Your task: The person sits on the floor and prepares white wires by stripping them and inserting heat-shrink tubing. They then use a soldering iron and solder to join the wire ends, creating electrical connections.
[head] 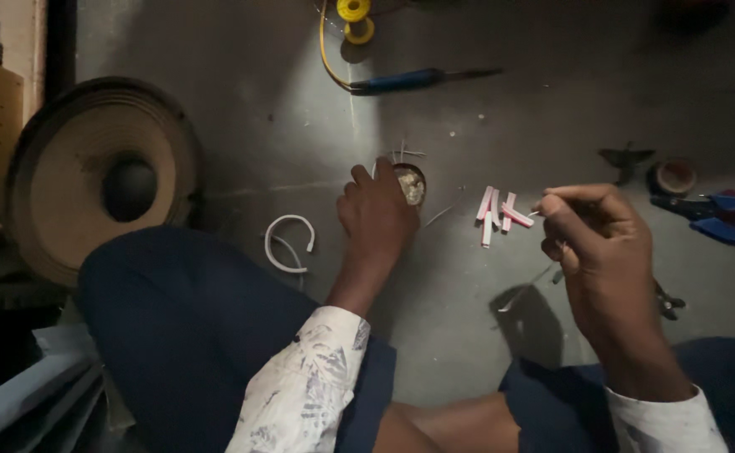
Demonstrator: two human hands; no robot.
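Concrete floor, grey, dusty, lit by a narrow patch of light near the middle.

Left hand reaches down to a small round tin with a pale, lumpy filling; fingers curled around its near rim, gripping it. Thin bare wire ends fan out just beyond the tin.

Right hand is raised above the floor, thumb and forefinger pinched shut on a short pink sleeve piece, tube-shaped, with a fine wire tip showing at the fingertips. Just beside it, on the floor between the two hands, lies a loose cluster of similar pink and white sleeve pieces, straight and stubby.

A curl of white cable lies left of the tin, near a dark-trousered knee. A soldering iron, blue handle, yellow cord, rests toward the far edge. Blue-handled pliers and a small tape roll sit near the right edge. A large speaker cone, paper-brown with dark dust cap, lies at the left edge.
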